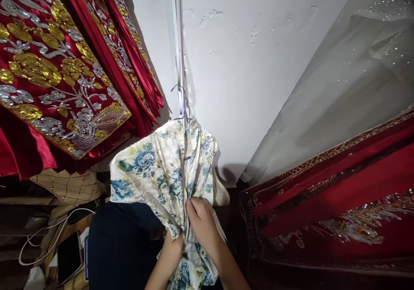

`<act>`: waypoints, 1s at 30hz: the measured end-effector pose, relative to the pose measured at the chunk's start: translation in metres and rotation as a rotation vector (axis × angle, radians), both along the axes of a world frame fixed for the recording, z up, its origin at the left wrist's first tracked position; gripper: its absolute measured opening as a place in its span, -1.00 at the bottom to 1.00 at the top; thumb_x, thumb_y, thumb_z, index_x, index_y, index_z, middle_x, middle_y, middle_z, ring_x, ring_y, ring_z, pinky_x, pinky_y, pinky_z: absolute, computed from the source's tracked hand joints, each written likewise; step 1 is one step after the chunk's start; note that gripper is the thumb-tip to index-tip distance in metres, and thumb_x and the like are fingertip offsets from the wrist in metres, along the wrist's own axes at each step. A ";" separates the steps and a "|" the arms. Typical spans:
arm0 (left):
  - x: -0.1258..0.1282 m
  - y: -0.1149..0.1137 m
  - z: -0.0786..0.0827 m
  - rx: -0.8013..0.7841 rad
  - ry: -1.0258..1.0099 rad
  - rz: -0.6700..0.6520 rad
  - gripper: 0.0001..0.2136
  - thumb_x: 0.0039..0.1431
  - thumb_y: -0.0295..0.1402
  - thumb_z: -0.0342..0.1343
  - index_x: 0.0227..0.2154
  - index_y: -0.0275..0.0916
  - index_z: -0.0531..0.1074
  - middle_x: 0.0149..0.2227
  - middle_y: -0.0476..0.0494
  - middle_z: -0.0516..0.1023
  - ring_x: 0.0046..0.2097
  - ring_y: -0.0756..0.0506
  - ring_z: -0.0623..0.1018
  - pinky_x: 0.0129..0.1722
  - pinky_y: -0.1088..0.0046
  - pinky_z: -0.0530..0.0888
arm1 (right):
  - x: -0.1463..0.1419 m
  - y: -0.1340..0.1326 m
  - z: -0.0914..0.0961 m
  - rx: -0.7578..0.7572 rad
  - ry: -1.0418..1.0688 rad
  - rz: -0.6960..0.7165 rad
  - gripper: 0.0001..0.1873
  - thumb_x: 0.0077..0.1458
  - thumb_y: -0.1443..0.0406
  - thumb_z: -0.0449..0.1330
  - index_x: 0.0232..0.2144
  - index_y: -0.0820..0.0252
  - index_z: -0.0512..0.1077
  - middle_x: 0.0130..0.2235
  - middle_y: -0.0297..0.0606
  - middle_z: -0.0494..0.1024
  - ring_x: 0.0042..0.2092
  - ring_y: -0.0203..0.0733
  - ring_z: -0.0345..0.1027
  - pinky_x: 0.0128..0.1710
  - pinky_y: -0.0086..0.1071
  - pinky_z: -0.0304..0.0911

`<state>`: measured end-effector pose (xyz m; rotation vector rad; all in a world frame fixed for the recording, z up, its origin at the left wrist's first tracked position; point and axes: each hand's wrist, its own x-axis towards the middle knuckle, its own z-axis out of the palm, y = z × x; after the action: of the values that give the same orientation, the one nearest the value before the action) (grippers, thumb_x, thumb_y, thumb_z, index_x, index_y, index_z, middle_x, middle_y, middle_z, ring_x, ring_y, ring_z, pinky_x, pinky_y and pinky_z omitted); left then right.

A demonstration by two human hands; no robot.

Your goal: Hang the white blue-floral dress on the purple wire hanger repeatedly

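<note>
A cream garment with blue and green flowers [161, 169] hangs from a thin purple hanger [183, 104] on a white wall pipe [178, 44]. My right hand [202, 223] pinches the fabric at the garment's front seam, fingers closed on the cloth. Just below and left of it, my left hand [173, 247] also grips the flowered fabric, partly hidden behind the folds. Both forearms rise from the bottom edge.
Red satin garments with gold and silver embroidery [51, 66] hang at upper left. More red embroidered cloth [339, 199] and a pale sequinned veil [355, 66] lie at right. A phone [69, 257] with a white cable [39, 238] and a dark cloth [119, 242] sit lower left.
</note>
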<state>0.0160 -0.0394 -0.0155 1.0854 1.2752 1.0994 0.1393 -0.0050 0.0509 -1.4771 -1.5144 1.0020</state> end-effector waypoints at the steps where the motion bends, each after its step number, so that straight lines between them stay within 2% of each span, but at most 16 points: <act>1: 0.001 0.001 0.000 -0.001 -0.004 -0.001 -0.49 0.09 -0.20 0.12 0.11 -0.25 0.44 0.13 -0.35 0.52 0.34 -0.32 0.27 0.39 0.08 -0.03 | 0.002 0.001 0.003 -0.011 -0.043 0.024 -0.62 0.30 0.14 -0.07 -0.54 0.13 0.18 -0.48 -0.33 0.34 -0.38 -0.19 0.25 -0.36 -0.36 0.07; 3: 0.003 0.002 0.001 -0.011 -0.017 0.003 -0.49 0.07 -0.21 0.14 0.11 -0.24 0.44 0.11 -0.34 0.53 0.33 -0.32 0.29 0.39 0.06 -0.03 | 0.005 0.003 0.003 -0.058 -0.050 0.076 -0.63 0.28 0.18 -0.04 -0.58 0.13 0.14 -0.55 -0.37 0.28 -0.45 -0.23 0.20 -0.43 -0.37 0.01; 5: 0.003 0.003 0.005 -0.032 -0.039 -0.015 -0.48 0.04 -0.21 0.16 0.10 -0.24 0.45 0.08 -0.34 0.55 0.30 -0.34 0.33 0.37 0.04 0.02 | 0.007 0.002 -0.004 -0.103 0.068 0.085 -0.64 0.27 0.18 -0.03 -0.56 0.12 0.14 -0.59 -0.42 0.22 -0.51 -0.27 0.15 -0.48 -0.39 -0.02; 9: -0.004 0.006 0.009 -0.120 -0.107 -0.099 -0.52 0.00 -0.23 0.21 0.03 -0.25 0.49 -0.01 -0.33 0.60 0.23 -0.36 0.41 0.34 0.03 0.13 | 0.006 -0.005 -0.020 -0.042 0.418 -0.094 -0.63 0.28 0.11 0.00 -0.54 0.09 0.08 -0.61 -0.48 0.12 -0.55 -0.32 0.05 -0.51 -0.40 -0.01; 11: -0.013 0.008 0.009 -0.167 -0.092 -0.049 -0.53 -0.02 -0.26 0.24 0.00 -0.26 0.49 -0.04 -0.31 0.60 0.20 -0.37 0.43 0.33 0.04 0.15 | 0.007 -0.009 -0.022 -0.010 0.492 -0.156 -0.61 0.29 0.10 0.02 -0.54 0.09 0.09 -0.62 -0.48 0.11 -0.56 -0.32 0.02 -0.52 -0.40 -0.03; 13: -0.024 0.009 0.007 -0.173 -0.069 0.113 -0.52 -0.02 -0.28 0.26 0.01 -0.26 0.45 -0.04 -0.29 0.58 0.18 -0.37 0.45 0.29 0.04 0.20 | 0.012 -0.011 -0.020 -0.001 0.490 -0.161 -0.59 0.29 0.10 0.04 -0.55 0.10 0.12 -0.63 -0.47 0.14 -0.56 -0.32 0.02 -0.53 -0.40 -0.03; 14: -0.030 0.008 0.007 -0.134 -0.065 0.238 -0.50 0.00 -0.27 0.27 0.04 -0.24 0.41 -0.02 -0.27 0.55 0.17 -0.36 0.45 0.27 0.05 0.25 | 0.014 -0.012 -0.018 0.003 0.476 -0.165 -0.59 0.30 0.10 0.05 -0.56 0.11 0.14 -0.63 -0.45 0.17 -0.55 -0.32 0.03 -0.52 -0.40 -0.04; 16: -0.036 0.005 0.009 0.053 -0.031 0.529 -0.44 0.04 -0.25 0.28 0.12 -0.16 0.30 0.08 -0.24 0.44 0.18 -0.31 0.42 0.22 0.10 0.31 | 0.018 -0.011 -0.014 0.004 0.460 -0.182 -0.57 0.30 0.10 0.06 -0.57 0.12 0.16 -0.61 -0.42 0.22 -0.54 -0.33 0.03 -0.52 -0.39 -0.04; 17: -0.036 0.002 0.011 0.179 0.013 0.648 -0.41 0.05 -0.25 0.29 0.15 -0.12 0.24 0.13 -0.23 0.37 0.21 -0.29 0.38 0.21 0.13 0.31 | 0.019 -0.011 -0.013 -0.001 0.473 -0.195 -0.57 0.30 0.09 0.05 -0.57 0.13 0.17 -0.60 -0.41 0.24 -0.54 -0.33 0.02 -0.52 -0.40 -0.04; 18: -0.034 -0.001 0.014 0.296 0.076 0.714 -0.39 0.06 -0.27 0.30 0.16 -0.10 0.22 0.17 -0.22 0.31 0.22 -0.28 0.35 0.20 0.16 0.31 | 0.019 -0.011 -0.012 -0.010 0.501 -0.212 -0.57 0.30 0.09 0.06 -0.57 0.13 0.18 -0.58 -0.41 0.25 -0.55 -0.34 0.01 -0.52 -0.40 -0.04; 19: -0.029 -0.004 0.018 0.389 0.147 0.708 -0.41 0.06 -0.29 0.30 0.14 -0.09 0.22 0.18 -0.22 0.28 0.23 -0.27 0.33 0.20 0.19 0.31 | 0.018 -0.011 -0.012 -0.021 0.540 -0.226 -0.57 0.30 0.08 0.06 -0.56 0.13 0.18 -0.57 -0.41 0.26 -0.55 -0.35 -0.01 -0.53 -0.40 -0.04; 20: -0.023 -0.006 0.023 0.442 0.211 0.626 -0.47 0.08 -0.31 0.29 0.11 -0.10 0.26 0.17 -0.23 0.28 0.22 -0.26 0.32 0.19 0.21 0.30 | 0.015 -0.011 -0.012 -0.032 0.583 -0.232 -0.58 0.29 0.08 0.07 -0.55 0.13 0.19 -0.56 -0.41 0.27 -0.55 -0.36 -0.01 -0.53 -0.40 -0.04; 22: -0.008 -0.004 0.032 0.434 0.268 0.326 -0.62 0.16 -0.34 0.22 0.04 -0.13 0.35 0.13 -0.23 0.33 0.21 -0.25 0.34 0.19 0.25 0.30 | 0.009 -0.012 -0.012 -0.048 0.652 -0.233 -0.62 0.27 0.09 0.10 -0.52 0.14 0.21 -0.54 -0.42 0.28 -0.56 -0.36 0.00 -0.52 -0.41 -0.02; 24: 0.005 0.004 0.040 0.356 0.225 0.080 -0.71 0.22 -0.34 0.14 0.01 -0.15 0.39 0.07 -0.24 0.40 0.16 -0.22 0.40 0.16 0.29 0.33 | 0.004 -0.015 -0.011 -0.059 0.680 -0.236 -0.64 0.24 0.11 0.12 -0.52 0.14 0.23 -0.53 -0.44 0.27 -0.56 -0.37 -0.01 -0.53 -0.41 -0.03; 27: 0.016 0.021 0.050 0.260 0.122 -0.050 -0.76 0.27 -0.32 0.06 -0.02 -0.19 0.40 -0.08 -0.20 0.49 0.01 -0.18 0.50 0.03 0.35 0.40 | 0.002 -0.018 -0.009 -0.083 0.676 -0.215 -0.64 0.21 0.09 0.14 -0.53 0.15 0.24 -0.55 -0.45 0.25 -0.58 -0.38 -0.05 -0.55 -0.40 -0.07; 30: 0.017 0.031 0.056 0.209 0.068 -0.133 -0.79 0.32 -0.24 0.03 -0.11 -0.21 0.43 -0.30 -0.09 0.50 -0.25 -0.10 0.50 -0.20 0.44 0.42 | 0.005 -0.020 -0.009 -0.109 0.628 -0.123 -0.62 0.21 0.05 0.13 -0.51 0.15 0.27 -0.56 -0.43 0.27 -0.58 -0.37 -0.04 -0.56 -0.40 -0.09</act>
<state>0.0331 -0.0088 0.0405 1.3549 1.1405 1.1206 0.1442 -0.0249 0.0419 -1.1525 -0.9200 1.3310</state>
